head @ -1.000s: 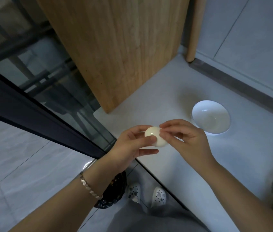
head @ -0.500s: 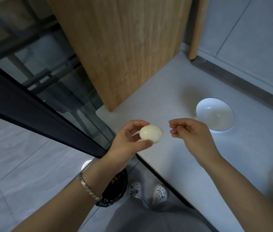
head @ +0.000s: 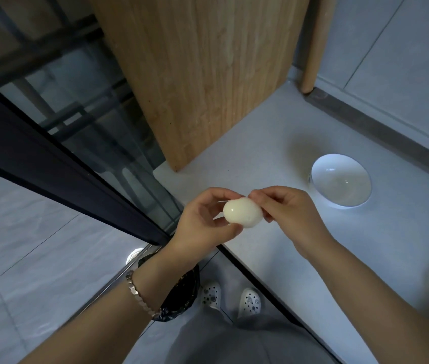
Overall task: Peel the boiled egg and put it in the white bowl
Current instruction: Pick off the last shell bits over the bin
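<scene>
Two hands: both on egg, above desk (head: 274, 261) edge.
Left hand (head: 203, 224): clamped around egg (head: 242, 212).
Right hand (head: 292, 214): fingertips pinched at egg's right end.
White bowl (head: 341, 179): upright on desk, right of egg, apart.

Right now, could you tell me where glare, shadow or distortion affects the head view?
Head view: small glare spots on the egg and inside the white bowl; a soft shadow on the countertop left of the bowl; wide-angle lens splays the wooden board and door frame.
</scene>
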Tool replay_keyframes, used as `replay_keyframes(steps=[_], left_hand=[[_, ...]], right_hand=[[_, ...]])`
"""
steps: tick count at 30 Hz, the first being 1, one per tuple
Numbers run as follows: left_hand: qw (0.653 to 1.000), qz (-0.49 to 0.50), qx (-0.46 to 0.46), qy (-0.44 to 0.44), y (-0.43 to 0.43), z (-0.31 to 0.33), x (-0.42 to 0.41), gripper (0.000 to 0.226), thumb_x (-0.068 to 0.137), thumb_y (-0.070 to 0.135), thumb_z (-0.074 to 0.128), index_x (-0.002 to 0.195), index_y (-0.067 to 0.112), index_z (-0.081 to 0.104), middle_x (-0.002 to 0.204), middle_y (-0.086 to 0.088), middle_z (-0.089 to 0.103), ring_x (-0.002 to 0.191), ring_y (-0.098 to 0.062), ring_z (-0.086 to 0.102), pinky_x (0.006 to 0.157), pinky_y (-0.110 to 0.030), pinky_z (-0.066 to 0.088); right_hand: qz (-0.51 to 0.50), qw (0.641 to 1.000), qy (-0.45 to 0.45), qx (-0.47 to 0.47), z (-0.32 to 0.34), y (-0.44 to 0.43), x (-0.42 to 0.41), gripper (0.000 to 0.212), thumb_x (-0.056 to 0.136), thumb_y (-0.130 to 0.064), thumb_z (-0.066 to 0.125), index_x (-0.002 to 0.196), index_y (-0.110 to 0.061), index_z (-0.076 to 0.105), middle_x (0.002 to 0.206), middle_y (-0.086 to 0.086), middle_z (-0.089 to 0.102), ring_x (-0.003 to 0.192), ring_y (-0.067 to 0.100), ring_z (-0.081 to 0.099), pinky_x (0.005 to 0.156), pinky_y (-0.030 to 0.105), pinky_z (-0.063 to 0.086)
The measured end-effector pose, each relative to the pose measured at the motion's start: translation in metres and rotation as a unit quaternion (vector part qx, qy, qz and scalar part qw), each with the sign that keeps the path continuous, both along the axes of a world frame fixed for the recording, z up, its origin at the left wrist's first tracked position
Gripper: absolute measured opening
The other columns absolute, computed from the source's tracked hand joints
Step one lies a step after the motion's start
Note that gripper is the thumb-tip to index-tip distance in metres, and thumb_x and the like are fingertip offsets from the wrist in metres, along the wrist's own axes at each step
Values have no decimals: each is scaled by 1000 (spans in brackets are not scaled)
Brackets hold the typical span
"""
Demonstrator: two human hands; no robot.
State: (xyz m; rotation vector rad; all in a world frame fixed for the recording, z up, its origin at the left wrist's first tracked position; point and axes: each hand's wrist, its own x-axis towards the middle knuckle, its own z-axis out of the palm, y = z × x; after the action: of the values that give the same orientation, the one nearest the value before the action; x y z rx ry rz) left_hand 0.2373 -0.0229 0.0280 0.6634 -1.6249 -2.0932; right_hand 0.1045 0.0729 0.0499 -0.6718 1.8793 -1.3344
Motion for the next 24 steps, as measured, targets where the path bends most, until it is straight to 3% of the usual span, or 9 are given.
replay_keyframes(steps=[3,6,10,12,14,17,19,22,24], left_hand=[[996,22,85,2,-2,-1,1,37,61,-6,65,89,17,61,88,9,70,85,-11,67,71,-24,56],[977,22,210,17,-6,-2,-1,32,66,-2,61,95,13,60,90,-3,71,83,-19,70,70,-28,58],[938,19,346,31,-10,-2,1,31,72,2,59,101,11,61,101,-12,66,81,-23,70,68,-27,58],[911,37,409,42,-11,-4,5,35,70,6,63,105,9,59,95,-14,70,79,-24,71,64,-28,59],[886,58,456,52,-14,-7,13,42,68,14,62,109,8,57,88,-14,72,75,-23,71,62,-30,59],[880,75,466,50,-23,-12,30,49,66,19,63,113,9,55,83,-10,72,73,-20,70,64,-33,59],[883,109,454,46,-30,-19,50,47,66,21,60,112,11,55,82,-9,72,72,-18,70,67,-34,59],[875,189,444,37,-41,-33,82,36,73,19,55,108,12,56,79,-8,73,71,-18,69,68,-34,59],[855,266,445,36,-46,-45,108,24,81,18,50,104,13,55,80,-9,72,75,-19,66,65,-34,59]], right_hand=[[-7,998,-57,32,-3,-1,-4,21,87,-21,58,70,-25,69,51,-11,61,48,1,51,49,10,45],[10,994,-106,-3,-4,-2,-3,18,87,-23,56,78,-27,71,56,-11,62,53,3,53,53,14,46],[33,997,-74,-14,-9,-5,4,16,85,-19,60,78,-29,70,52,-11,61,50,1,52,52,10,47],[10,998,-62,-2,-14,-8,4,17,87,-13,57,80,-21,71,61,-8,64,51,0,57,53,9,49],[11,998,-57,13,-19,-11,3,18,90,-5,51,97,-8,67,77,0,67,60,3,64,59,10,53],[76,995,-41,51,-30,-23,8,31,93,3,40,120,1,53,107,18,62,91,26,65,76,20,54],[144,986,-20,83,-38,-39,23,33,92,4,42,124,0,51,115,22,60,102,30,61,78,24,53],[229,965,34,126,-54,-64,53,32,87,3,51,118,0,57,109,24,65,94,26,65,66,25,59],[289,941,99,145,-66,-83,80,24,83,-3,60,107,-3,65,99,21,70,86,29,68,70,35,59]])
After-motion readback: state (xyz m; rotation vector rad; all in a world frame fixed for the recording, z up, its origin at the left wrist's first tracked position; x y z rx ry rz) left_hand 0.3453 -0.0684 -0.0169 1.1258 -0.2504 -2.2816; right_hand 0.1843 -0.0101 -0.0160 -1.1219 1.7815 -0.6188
